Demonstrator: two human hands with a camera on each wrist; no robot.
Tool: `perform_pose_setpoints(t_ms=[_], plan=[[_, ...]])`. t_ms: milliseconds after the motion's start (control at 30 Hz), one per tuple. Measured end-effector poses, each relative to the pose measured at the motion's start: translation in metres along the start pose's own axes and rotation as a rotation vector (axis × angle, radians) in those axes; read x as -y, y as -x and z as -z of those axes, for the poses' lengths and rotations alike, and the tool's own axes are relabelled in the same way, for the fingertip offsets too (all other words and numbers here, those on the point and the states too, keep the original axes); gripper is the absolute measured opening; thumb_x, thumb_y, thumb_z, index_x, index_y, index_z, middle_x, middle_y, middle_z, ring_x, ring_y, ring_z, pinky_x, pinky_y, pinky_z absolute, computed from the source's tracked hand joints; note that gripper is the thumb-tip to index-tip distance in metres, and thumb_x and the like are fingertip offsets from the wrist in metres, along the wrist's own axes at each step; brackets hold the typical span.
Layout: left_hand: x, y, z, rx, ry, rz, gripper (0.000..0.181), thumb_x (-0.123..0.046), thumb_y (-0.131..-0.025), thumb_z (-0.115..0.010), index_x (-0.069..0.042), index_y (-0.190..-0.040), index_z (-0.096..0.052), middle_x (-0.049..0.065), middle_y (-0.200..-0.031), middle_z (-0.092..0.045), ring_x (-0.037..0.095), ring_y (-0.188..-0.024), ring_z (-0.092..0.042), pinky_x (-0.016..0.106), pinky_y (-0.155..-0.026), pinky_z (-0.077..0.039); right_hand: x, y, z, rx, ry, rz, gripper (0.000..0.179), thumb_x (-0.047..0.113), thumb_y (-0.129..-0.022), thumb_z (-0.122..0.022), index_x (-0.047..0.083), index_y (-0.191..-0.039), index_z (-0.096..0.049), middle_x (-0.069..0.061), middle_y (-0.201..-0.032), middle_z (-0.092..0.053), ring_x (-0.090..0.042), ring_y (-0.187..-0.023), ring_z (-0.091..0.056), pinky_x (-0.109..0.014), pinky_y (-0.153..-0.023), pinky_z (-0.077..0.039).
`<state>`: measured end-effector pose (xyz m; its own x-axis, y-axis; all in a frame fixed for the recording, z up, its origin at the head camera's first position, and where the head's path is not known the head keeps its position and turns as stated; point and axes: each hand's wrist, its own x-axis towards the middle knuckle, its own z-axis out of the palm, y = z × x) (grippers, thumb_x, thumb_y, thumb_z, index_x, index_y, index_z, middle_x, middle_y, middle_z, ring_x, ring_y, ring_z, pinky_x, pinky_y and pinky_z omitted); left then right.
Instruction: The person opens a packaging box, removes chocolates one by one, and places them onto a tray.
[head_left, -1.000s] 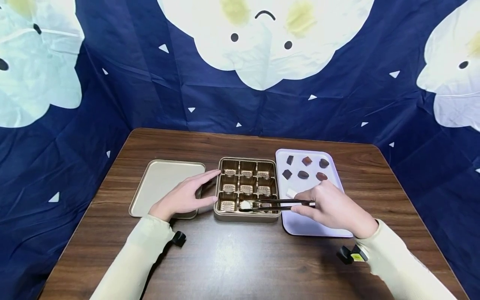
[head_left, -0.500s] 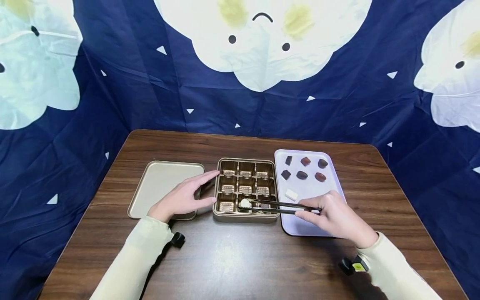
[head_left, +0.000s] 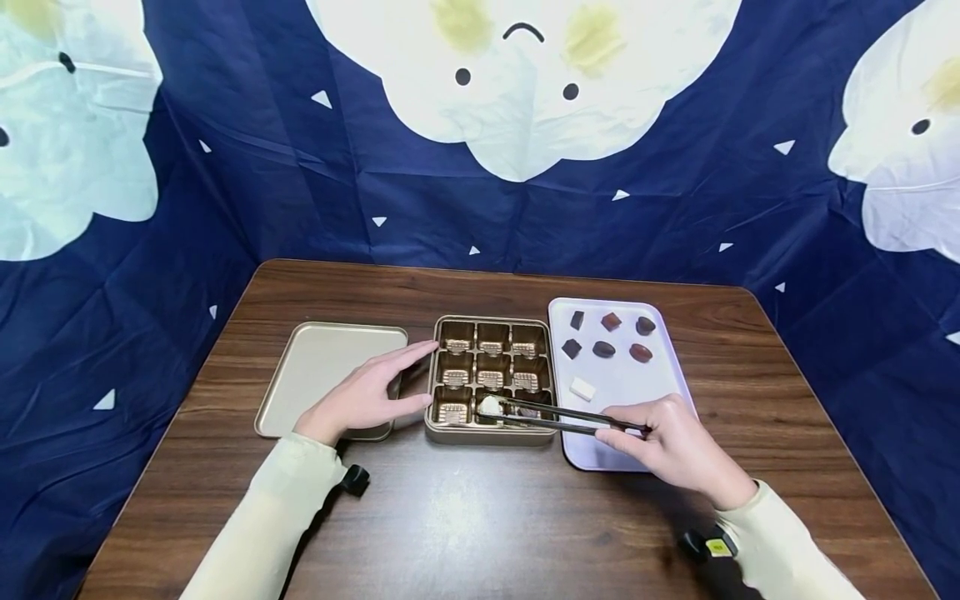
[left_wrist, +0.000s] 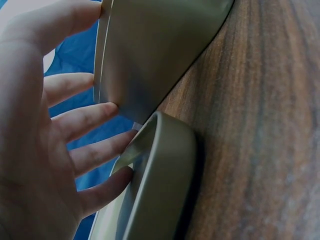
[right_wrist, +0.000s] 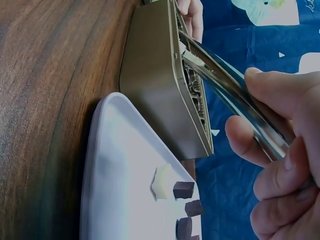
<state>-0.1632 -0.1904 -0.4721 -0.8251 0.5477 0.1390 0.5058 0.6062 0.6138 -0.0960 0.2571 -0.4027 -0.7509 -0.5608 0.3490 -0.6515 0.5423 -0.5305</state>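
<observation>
A pair of tongs [head_left: 570,412] is gripped in my right hand [head_left: 667,437], above the pale purple tray. Its tips reach left into the front middle compartment of the gold-brown box [head_left: 491,436], on either side of a white chocolate [head_left: 491,406]. The front right compartment holds a dark chocolate [head_left: 528,411], partly hidden under the tongs. My left hand [head_left: 363,400] lies with fingers spread at the box's left side. In the left wrist view, thumb and index fingertips are right at the box's edge [left_wrist: 102,55].
The tray [head_left: 615,454] stands right of the box, bearing a white rectangular chocolate [head_left: 582,388] and several brown ones [head_left: 603,350] in two rows. Left of the box lies a shallow gold lid [head_left: 322,358], partly under my left hand. A blue cloth [head_left: 420,208] hangs behind the table.
My right hand has shifted right and towards me, uncovering the white chocolate on the tray. The tongs' tips stay around the white chocolate in the box. My left hand keeps its place.
</observation>
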Motion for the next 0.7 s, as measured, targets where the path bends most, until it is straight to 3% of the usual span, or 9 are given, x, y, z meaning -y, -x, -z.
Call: perform_pose_setpoints(t_ms=[367,700], plan=[[-0.001,-0.001,-0.001,-0.001,0.002,0.009,0.084,-0.055,-0.096,-0.071,-0.024,-0.166,-0.036,-0.002,-0.168,-0.039,0.026,-0.154,-0.037,0.051,-0.126,-0.032,-0.003,0.012,0.015,-0.112,0.008,-0.003,0.024,0.0,-0.08,-0.088,0.013,-0.1,-0.084,0.017,-0.075,-0.068,0.011,-0.052,-0.04,-0.007,-0.042,-0.031],[-0.001,-0.001,0.001,-0.019,-0.005,-0.037,0.084,-0.05,-0.096,-0.074,-0.019,-0.165,-0.037,0.002,-0.167,-0.041,0.028,-0.153,-0.039,0.052,-0.124,-0.034,-0.009,0.035,0.042,-0.211,0.089,-0.091,0.028,-0.006,-0.075,-0.089,0.008,-0.099,-0.085,0.015,-0.069,-0.068,0.009,-0.05,-0.04,-0.008,-0.043,-0.031]])
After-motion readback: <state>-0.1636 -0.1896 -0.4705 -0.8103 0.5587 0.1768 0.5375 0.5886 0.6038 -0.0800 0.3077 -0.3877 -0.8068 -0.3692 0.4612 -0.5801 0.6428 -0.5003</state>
